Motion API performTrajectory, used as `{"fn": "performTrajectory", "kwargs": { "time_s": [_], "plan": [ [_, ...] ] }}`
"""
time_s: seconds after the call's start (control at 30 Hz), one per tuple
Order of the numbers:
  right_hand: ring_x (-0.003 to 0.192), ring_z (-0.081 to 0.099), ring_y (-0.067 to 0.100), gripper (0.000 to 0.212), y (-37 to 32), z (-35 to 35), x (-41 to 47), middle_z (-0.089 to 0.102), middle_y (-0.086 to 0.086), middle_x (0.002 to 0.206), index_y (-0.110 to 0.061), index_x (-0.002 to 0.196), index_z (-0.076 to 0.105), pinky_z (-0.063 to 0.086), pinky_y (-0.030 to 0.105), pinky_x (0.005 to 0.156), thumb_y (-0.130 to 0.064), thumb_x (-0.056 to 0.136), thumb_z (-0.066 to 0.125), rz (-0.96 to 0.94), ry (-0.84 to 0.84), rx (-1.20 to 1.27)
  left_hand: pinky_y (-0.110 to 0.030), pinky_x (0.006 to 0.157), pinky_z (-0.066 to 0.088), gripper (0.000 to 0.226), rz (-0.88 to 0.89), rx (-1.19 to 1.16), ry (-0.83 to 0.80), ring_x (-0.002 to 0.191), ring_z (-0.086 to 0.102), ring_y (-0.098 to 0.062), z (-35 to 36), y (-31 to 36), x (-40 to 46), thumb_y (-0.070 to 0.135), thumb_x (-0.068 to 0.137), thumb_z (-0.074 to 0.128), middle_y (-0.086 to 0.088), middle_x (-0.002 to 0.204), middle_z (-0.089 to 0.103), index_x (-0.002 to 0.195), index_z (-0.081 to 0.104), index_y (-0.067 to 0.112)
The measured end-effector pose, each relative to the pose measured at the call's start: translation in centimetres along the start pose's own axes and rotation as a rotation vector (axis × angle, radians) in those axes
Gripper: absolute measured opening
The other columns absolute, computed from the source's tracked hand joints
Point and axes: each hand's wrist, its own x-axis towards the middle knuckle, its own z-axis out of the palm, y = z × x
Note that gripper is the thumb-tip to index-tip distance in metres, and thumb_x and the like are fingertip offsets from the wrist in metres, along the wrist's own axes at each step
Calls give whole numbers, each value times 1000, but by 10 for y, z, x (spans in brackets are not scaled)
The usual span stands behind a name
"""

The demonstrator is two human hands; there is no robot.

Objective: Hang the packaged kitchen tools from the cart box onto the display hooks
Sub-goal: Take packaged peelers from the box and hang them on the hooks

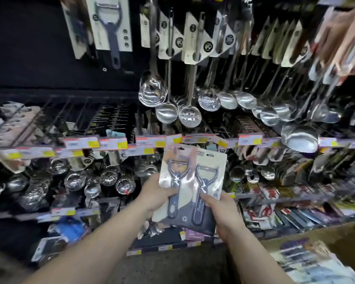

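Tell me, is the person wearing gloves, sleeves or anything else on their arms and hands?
Nothing shows. Both forearms are bare right up to the bottom edge of the picture, with no sleeve or cuff in sight. The left hand and right hand are ungloved, and I see no watch, bracelet or ring, though the picture is somewhat blurred.

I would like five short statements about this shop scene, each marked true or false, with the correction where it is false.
1. The left hand and the right hand each hold a peeler pack. True: the left peeler pack and the right peeler pack are side by side.
2. The packs already hang on a hook. False: both are in the hands, in front of the display.
3. A similar peeler hangs at the upper left. True.
4. The ladles lie in the cardboard box. False: they hang from the display; the box is at the lower right.
5. The right hand is empty. False: it grips its pack's lower edge.
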Motion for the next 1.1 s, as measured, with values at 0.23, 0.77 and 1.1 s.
{"fn": "performTrajectory", "kwargs": {
  "time_s": [0.23, 0.77, 1.1],
  "plan": [
    [81, 75, 20, 11, -32, 113, 4, 78, 4, 95, -11, 104, 69, 55, 28, 65, -8, 94, 65, -111, -124, -70, -14, 57, 51, 35, 116, -63, 135, 86, 72, -11, -115, 12, 6, 11, 87, 78, 1, 102, 75, 116, 60, 16],
    [96, 73, 21, 23, -105, 280, 5, 77, 0, 104, -14, 112, 64, 57, 50, 91, -20, 91, 70, -399, -167, -117, -36, 77, 60, 33, 381, -58, 245, 89, 75, -15, -287, 76, 39, 23, 85, 81, 2, 102, 78, 113, 66, 18],
    [98, 73, 18, 21, -158, 289, 1, 77, -4, 102, -20, 110, 63, 55, 51, 95, -20, 90, 71, -556, -118, -115, -52, 93, 56, 46, 515, -107, 212, 99, 74, -16, -301, 121, 43, 35, 77, 79, 7, 107, 77, 118, 64, 24]
  ]
}}
